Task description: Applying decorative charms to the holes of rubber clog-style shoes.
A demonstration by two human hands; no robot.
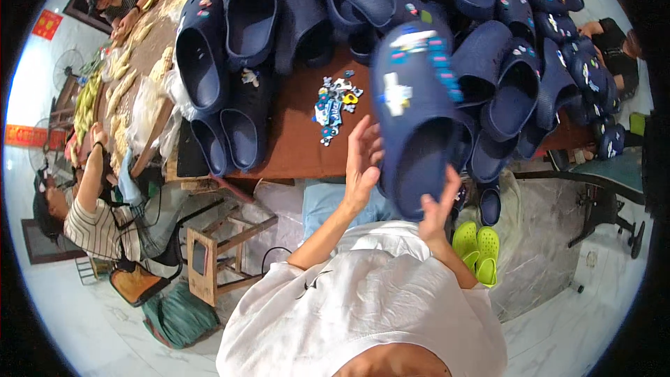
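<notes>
A navy foam clog (410, 108) is held up in front of me, toe pointing away, slightly blurred. White and teal charms sit on its upper. My right hand (438, 213) grips its heel end, with the thumb at the opening's rim. At the clog's left side is my left hand (363, 164), its fingers apart and curved; whether the fingertips touch the clog I cannot tell. A small pile of colourful shoe charms (336, 105) lies on the brown tabletop (289, 143), left of the held clog.
Many navy clogs, such as one at the left (201, 63), crowd the table. Lime-green clogs (478, 248) stand on the floor at right. A wooden stool (223, 251) is at lower left. Several people sit around, one in a striped shirt (98, 227) beside a table of corn cobs (122, 91).
</notes>
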